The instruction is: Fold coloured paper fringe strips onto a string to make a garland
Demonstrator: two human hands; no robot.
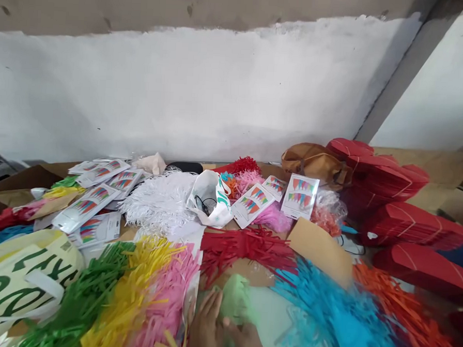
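Observation:
At the bottom middle, my left hand [207,322] lies with its fingers stretched forward along the left side of a piece of light green tissue paper [237,298]. My right hand [248,341], close beside it and cut off by the lower edge, has its fingers bent in on the near end of this tissue. The tissue flares out beyond both hands and is blurred. Under it is a pale, smooth sheet [274,313]. Fringed paper surrounds the hands: pink [171,294] on the left, dark red [246,249] beyond, bright blue [336,308] on the right.
Yellow fringe [122,297] and green fringe [88,285] lie further left, near a printed cloth bag [20,281]. White fringe [158,198], a white bag [209,198] and packaged tassel garlands [300,195] stand toward the wall. Orange fringe [406,312] and red stacks [418,225] are at right.

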